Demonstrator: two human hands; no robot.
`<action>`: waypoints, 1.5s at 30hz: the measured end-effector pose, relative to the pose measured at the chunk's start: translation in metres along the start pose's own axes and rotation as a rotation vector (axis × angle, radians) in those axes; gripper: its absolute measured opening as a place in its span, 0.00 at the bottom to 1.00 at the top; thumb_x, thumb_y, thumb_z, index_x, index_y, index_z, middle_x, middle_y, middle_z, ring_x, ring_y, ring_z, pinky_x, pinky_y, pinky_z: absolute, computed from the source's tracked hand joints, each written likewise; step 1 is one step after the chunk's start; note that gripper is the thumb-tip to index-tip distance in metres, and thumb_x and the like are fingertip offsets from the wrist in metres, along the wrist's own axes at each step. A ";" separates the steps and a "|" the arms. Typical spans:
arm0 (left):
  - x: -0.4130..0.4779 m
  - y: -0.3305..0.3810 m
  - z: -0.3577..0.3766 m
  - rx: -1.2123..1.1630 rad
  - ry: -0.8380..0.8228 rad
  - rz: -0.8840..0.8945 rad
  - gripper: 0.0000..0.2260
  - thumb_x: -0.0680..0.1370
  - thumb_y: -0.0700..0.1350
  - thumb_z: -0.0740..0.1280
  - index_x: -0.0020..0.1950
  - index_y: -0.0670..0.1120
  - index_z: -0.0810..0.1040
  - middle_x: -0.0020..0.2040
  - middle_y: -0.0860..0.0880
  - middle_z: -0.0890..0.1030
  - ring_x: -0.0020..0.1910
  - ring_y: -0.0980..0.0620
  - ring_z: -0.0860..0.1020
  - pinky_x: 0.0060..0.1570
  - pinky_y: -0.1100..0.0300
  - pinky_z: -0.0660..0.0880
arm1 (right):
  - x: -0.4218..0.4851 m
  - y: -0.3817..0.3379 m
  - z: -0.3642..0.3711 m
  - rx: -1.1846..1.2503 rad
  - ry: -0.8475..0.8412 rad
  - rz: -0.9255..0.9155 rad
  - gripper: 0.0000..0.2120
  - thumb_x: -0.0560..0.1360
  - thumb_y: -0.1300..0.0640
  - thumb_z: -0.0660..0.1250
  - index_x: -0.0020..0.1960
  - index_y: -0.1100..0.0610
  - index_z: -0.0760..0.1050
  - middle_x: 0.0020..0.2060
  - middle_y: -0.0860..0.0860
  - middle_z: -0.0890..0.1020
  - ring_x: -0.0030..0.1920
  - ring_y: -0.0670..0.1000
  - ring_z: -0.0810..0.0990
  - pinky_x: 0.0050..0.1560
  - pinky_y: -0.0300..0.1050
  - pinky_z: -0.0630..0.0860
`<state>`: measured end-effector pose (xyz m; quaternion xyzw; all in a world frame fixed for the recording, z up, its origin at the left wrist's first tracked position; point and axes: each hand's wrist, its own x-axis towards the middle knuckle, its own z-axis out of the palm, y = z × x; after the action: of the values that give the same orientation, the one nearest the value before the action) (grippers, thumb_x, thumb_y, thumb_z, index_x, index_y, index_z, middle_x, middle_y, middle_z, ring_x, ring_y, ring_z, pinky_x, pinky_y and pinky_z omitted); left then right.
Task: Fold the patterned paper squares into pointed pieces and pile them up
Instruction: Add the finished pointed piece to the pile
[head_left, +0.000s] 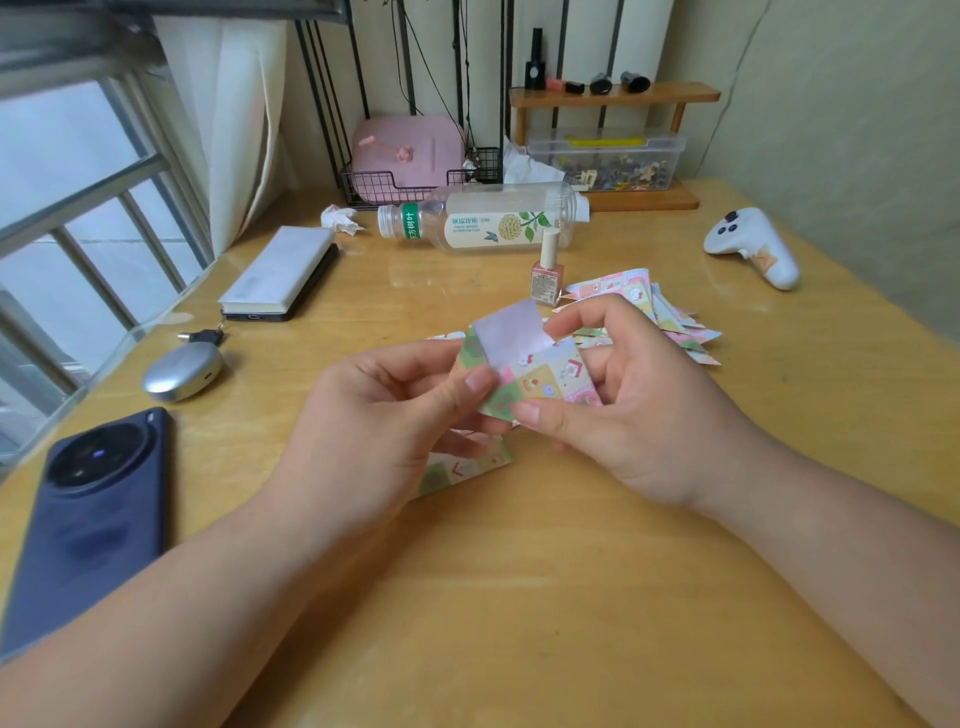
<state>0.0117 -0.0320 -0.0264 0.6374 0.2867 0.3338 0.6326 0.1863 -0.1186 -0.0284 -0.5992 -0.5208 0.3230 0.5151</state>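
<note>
Glossy wood table (519, 597); matt patterned paper square (535, 374).

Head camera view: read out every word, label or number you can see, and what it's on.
"方树叶", sideways, on the green band of the plastic bottle; the band's start is unclear.
Cream label of the same bottle: print too blurred.
Label on the nail polish bottle: too small.
On the patterned paper: pictures, no readable words.

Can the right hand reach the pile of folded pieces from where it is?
Probably yes: the pile lies just behind the right hand with nothing between, though that hand pinches the paper square.
</note>
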 end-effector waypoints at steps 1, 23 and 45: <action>0.000 0.001 0.000 -0.049 -0.007 -0.033 0.10 0.76 0.41 0.70 0.56 0.42 0.85 0.46 0.40 0.87 0.41 0.44 0.85 0.38 0.57 0.82 | 0.000 -0.001 0.000 0.014 -0.003 -0.001 0.24 0.69 0.61 0.77 0.57 0.50 0.67 0.39 0.52 0.86 0.34 0.52 0.80 0.40 0.60 0.77; 0.005 0.001 0.001 -0.403 -0.003 -0.193 0.14 0.74 0.38 0.65 0.55 0.32 0.82 0.39 0.40 0.78 0.33 0.49 0.76 0.35 0.61 0.78 | -0.007 -0.002 -0.003 0.180 -0.164 -0.017 0.15 0.73 0.50 0.71 0.48 0.63 0.83 0.39 0.64 0.85 0.39 0.60 0.84 0.39 0.50 0.79; 0.001 0.006 -0.009 -0.024 -0.189 -0.164 0.14 0.65 0.36 0.76 0.50 0.36 0.84 0.47 0.36 0.85 0.45 0.43 0.84 0.45 0.56 0.82 | -0.011 -0.012 -0.006 -0.084 -0.150 -0.111 0.15 0.70 0.47 0.75 0.50 0.56 0.83 0.47 0.56 0.85 0.50 0.61 0.82 0.52 0.63 0.78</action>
<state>0.0049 -0.0260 -0.0207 0.6327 0.2729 0.2226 0.6897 0.1860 -0.1318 -0.0172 -0.5647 -0.6034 0.3155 0.4664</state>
